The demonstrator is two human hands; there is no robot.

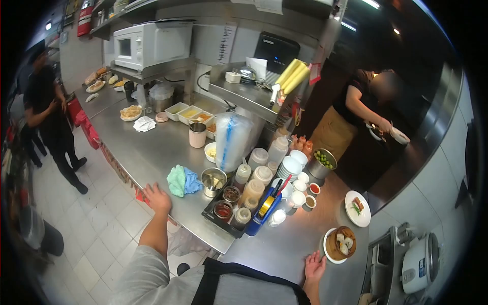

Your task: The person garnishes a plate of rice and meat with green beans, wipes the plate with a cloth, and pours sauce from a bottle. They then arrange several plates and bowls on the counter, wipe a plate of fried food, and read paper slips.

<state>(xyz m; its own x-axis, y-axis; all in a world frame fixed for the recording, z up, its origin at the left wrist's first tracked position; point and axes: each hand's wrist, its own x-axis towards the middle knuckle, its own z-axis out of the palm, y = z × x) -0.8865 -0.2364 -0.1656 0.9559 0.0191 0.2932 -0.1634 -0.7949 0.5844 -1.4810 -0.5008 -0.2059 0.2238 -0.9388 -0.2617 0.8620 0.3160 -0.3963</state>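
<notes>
My left hand [156, 197] rests flat on the near edge of the steel counter [152, 152], fingers spread, holding nothing. A crumpled green and blue cloth [182, 181] lies just right of it, beside a small metal pot [213, 180]. My right hand [314, 266] lies open on the counter lower right, touching nothing else. Just beyond it stands a bamboo steamer with dumplings [341, 242] on a white plate. A black tray of sauce bottles and tubs [239, 203] sits between my hands.
A white plate of food [357, 208], sauce cups, stacked bowls and a bowl of limes [323, 160] crowd the right. A microwave [152, 44] sits on a shelf. One person in black stands in the left aisle; another in an apron works at back right. A rice cooker [419, 262] stands far right.
</notes>
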